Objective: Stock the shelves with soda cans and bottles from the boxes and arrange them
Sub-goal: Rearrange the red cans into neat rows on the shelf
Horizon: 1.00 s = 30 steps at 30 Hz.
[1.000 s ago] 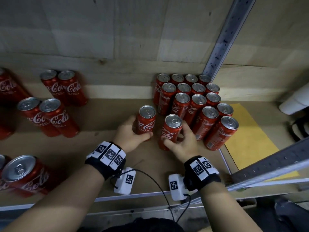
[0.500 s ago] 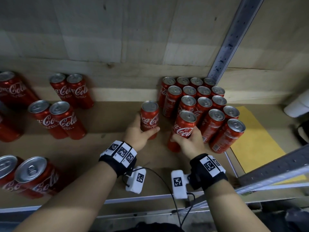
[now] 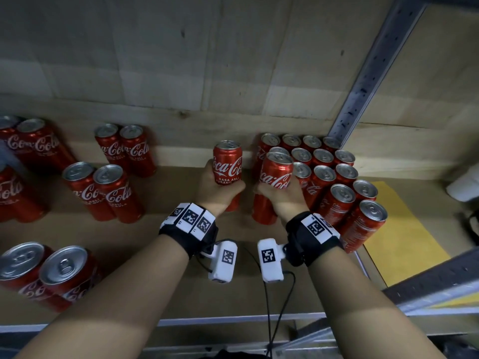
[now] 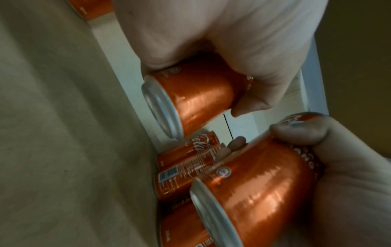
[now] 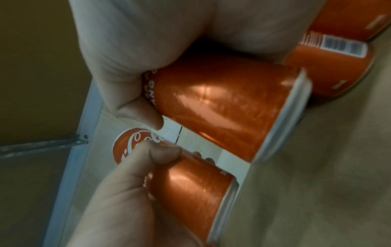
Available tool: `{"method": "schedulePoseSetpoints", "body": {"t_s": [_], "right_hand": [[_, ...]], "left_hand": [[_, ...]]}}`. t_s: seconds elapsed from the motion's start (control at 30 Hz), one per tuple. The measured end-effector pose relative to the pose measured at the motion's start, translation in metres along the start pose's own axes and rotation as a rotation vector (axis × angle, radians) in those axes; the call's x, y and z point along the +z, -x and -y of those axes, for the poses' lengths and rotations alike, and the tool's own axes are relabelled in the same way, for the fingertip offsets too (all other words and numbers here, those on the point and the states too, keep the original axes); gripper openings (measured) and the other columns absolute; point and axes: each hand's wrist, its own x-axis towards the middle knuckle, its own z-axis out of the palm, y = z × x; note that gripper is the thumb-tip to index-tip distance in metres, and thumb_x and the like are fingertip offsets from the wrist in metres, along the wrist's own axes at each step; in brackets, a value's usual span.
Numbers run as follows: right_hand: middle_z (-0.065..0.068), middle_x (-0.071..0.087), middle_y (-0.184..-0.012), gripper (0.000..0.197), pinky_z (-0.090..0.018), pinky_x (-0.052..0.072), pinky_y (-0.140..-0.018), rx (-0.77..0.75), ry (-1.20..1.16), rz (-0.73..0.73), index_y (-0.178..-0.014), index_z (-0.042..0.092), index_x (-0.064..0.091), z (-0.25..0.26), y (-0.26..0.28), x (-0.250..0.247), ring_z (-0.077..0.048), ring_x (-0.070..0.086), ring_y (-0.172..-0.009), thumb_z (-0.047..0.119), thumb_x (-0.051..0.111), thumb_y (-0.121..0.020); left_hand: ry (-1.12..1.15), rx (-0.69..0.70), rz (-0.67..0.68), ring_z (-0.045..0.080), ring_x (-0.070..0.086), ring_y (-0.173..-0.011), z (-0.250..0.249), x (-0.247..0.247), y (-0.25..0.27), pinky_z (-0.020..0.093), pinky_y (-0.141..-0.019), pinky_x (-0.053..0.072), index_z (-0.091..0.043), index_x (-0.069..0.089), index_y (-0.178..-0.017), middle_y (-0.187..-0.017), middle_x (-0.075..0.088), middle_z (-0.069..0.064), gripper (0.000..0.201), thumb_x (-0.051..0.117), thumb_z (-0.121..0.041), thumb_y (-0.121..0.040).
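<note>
Hands work side by side over the middle of the wooden shelf [image 3: 160, 244]. The left hand [image 3: 216, 190] has its fingers and thumb curled round the lower half of a red can [image 3: 227, 167], holding it upright toward the back edge of the shelf; in the left wrist view the can's bottom rim appears clear of the board, though blur makes this uncertain. The right hand [image 3: 281, 196] wraps its fingers round a second can [image 3: 274, 177], tilted slightly, just beside the left can and touching the front left of the packed block of cans [image 3: 321, 167] that fills the back right corner beside a metal upright [image 3: 363, 81]. A yellow sheet [image 3: 404, 237] lies along the right edge of the shelf. Two pairs of cans [image 3: 103, 190] stand well apart toward the left, more cans [image 3: 28, 143] sit at the far left edge, and another pair [image 3: 44, 273] stands near the front left corner.
</note>
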Motion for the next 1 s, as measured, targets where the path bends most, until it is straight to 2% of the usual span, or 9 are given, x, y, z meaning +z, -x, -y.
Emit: {"method": "schedulePoseSetpoints", "body": {"t_s": [0.1,0.17,0.27,0.33,0.4,0.57,0.77,0.93,1.0], "right_hand": [[0.003,0.074,-0.087,0.035,-0.031,0.057,-0.077,-0.005,0.025,0.025,-0.098,0.016,0.068,0.005,-0.009,0.003,-0.008,0.071,-0.08,0.014,0.089,-0.07],[0.0,0.074,-0.096,0.043,-0.029,0.058,-0.078,-0.002,0.053,0.043,-0.105,0.016,0.066,0.005,-0.015,0.005,-0.012,0.072,-0.087,0.013,0.091,-0.07],[-0.003,0.074,-0.099,0.042,-0.031,0.054,-0.08,0.01,0.135,0.06,-0.109,0.01,0.068,-0.001,-0.027,0.009,-0.015,0.071,-0.089,0.01,0.088,-0.072],[-0.002,0.074,-0.099,0.043,-0.033,0.055,-0.083,0.006,0.177,0.055,-0.11,0.012,0.069,-0.007,-0.035,0.013,-0.016,0.071,-0.091,0.012,0.087,-0.072],[-0.001,0.073,-0.098,0.042,-0.034,0.056,-0.085,-0.007,0.221,0.065,-0.108,0.013,0.068,-0.012,-0.041,0.018,-0.016,0.07,-0.091,0.012,0.087,-0.07],[0.001,0.071,-0.097,0.046,-0.024,0.05,-0.074,-0.006,0.224,0.095,-0.111,0.012,0.065,-0.027,-0.049,0.027,-0.007,0.067,-0.087,0.006,0.087,-0.07],[0.003,0.074,-0.1,0.048,-0.021,0.051,-0.076,-0.004,0.201,0.157,-0.105,0.022,0.064,-0.047,-0.052,0.037,-0.009,0.07,-0.091,0.001,0.086,-0.069],[-0.002,0.074,-0.098,0.044,-0.019,0.052,-0.074,0.003,0.188,0.173,-0.107,0.01,0.067,-0.053,-0.056,0.039,-0.013,0.071,-0.088,-0.002,0.084,-0.069],[-0.003,0.074,-0.099,0.044,-0.017,0.052,-0.072,0.01,0.176,0.176,-0.108,0.009,0.067,-0.053,-0.054,0.038,-0.011,0.07,-0.087,-0.004,0.084,-0.069]], "left_hand": [[0.007,0.007,-0.043,0.017,0.068,-0.087,-0.005,0.0,-0.008,0.029,-0.075,0.052,-0.012,0.059,-0.114,-0.094,0.069,0.003,0.06,0.078,-0.02,-0.057],[-0.008,0.0,-0.083,0.014,0.068,-0.087,-0.007,-0.001,-0.013,0.025,-0.072,0.051,-0.015,0.06,-0.11,-0.095,0.07,0.002,0.052,0.085,-0.012,-0.064],[-0.027,0.007,-0.122,0.009,0.064,-0.075,-0.007,-0.008,-0.025,0.014,-0.055,0.049,-0.012,0.062,-0.102,-0.087,0.067,0.002,0.04,0.08,0.004,-0.071],[-0.046,0.002,-0.137,0.01,0.063,-0.072,-0.002,-0.012,-0.034,0.008,-0.048,0.046,-0.012,0.063,-0.101,-0.084,0.066,0.003,0.04,0.078,0.009,-0.07],[-0.067,-0.02,-0.144,0.011,0.064,-0.076,0.004,-0.016,-0.042,0.008,-0.05,0.046,-0.014,0.064,-0.103,-0.086,0.068,0.0,0.045,0.08,0.009,-0.068],[-0.146,-0.054,-0.101,0.011,0.063,-0.079,0.025,-0.026,-0.051,0.008,-0.06,0.045,-0.015,0.065,-0.108,-0.089,0.068,-0.003,0.052,0.079,0.014,-0.067],[-0.191,-0.108,-0.08,0.003,0.059,-0.072,0.035,-0.035,-0.054,0.006,-0.049,0.043,-0.026,0.059,-0.094,-0.081,0.064,-0.007,0.051,0.078,0.014,-0.07],[-0.325,-0.17,-0.07,0.009,0.062,-0.072,0.049,-0.044,-0.052,0.006,-0.048,0.043,-0.004,0.066,-0.102,-0.08,0.065,-0.001,0.041,0.083,0.007,-0.067],[-0.379,-0.204,-0.045,0.018,0.065,-0.081,0.053,-0.046,-0.051,0.015,-0.062,0.049,-0.003,0.067,-0.105,-0.086,0.067,0.001,0.045,0.086,0.003,-0.065]]}}
